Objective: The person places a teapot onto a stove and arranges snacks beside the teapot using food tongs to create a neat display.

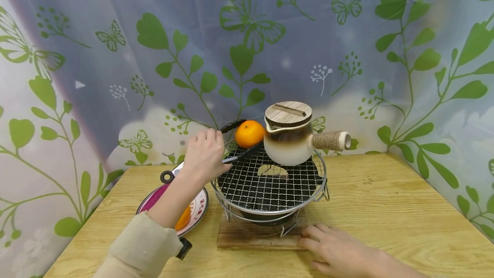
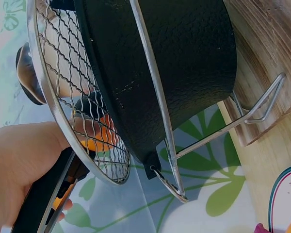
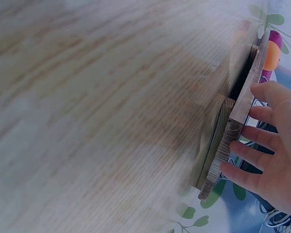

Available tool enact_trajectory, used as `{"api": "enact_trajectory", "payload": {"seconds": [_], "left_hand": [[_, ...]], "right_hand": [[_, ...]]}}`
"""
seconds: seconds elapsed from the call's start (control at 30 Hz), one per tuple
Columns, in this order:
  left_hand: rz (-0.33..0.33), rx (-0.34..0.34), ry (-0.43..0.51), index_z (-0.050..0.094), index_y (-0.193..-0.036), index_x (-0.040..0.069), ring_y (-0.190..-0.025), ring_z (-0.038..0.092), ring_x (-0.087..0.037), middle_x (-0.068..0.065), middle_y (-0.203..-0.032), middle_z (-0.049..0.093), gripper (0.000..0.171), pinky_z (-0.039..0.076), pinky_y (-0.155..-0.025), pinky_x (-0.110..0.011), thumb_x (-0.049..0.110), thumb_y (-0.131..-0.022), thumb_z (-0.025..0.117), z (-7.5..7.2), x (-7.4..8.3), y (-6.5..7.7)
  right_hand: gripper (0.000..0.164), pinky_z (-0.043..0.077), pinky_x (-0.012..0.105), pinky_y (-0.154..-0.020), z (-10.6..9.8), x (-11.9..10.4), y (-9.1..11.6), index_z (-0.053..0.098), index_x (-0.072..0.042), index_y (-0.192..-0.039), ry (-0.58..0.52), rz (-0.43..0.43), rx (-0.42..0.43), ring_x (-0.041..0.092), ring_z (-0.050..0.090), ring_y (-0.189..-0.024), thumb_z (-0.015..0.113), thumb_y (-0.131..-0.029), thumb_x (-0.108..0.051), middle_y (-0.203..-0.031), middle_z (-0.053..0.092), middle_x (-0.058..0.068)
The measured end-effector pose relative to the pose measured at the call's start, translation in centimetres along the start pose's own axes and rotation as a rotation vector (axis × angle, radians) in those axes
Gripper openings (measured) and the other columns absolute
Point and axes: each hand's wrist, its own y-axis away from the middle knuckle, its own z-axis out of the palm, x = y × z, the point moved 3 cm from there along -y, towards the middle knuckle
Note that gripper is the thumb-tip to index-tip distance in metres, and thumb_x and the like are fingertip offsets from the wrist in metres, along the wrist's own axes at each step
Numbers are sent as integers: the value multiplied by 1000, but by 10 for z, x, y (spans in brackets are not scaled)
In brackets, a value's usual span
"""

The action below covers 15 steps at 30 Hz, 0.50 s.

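Observation:
My left hand [image 1: 204, 155] grips a pair of tongs [image 1: 237, 158] with black tips, reaching over the left side of the round wire grill [image 1: 270, 192]. An orange [image 1: 249, 134] sits between the tips at the back left of the grill, beside the cream and brown pot [image 1: 287, 151]. In the left wrist view, the mesh partly hides the orange [image 2: 105, 133]. My right hand [image 1: 339, 246] lies low at the front right, its spread fingertips at the edge of the wooden board [image 1: 254, 239] under the stove. The right wrist view shows those fingers [image 3: 254, 158] along the board's edge.
Left of the grill, partly behind my forearm, stands a white plate [image 1: 204, 207] with another orange [image 1: 184, 219] and something purple [image 1: 154, 198]. The pot has a wooden lid [image 1: 288, 113] and a rope-wrapped handle [image 1: 328, 140] pointing right. A patterned cloth [image 1: 247, 55] hangs behind the table.

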Motion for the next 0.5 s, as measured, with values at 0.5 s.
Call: {"api": "enact_trajectory", "payload": {"seconds": [0.5], "left_hand": [[14, -38, 2, 51, -122, -8, -91, 54, -31, -19, -106, 55, 90, 48, -75, -38, 59, -66, 73, -4, 1, -3]], "right_hand": [[41, 50, 33, -74, 0, 1, 0, 59, -15, -114, -1, 0, -1, 16, 52, -94, 69, -79, -32, -110, 53, 1]]}}
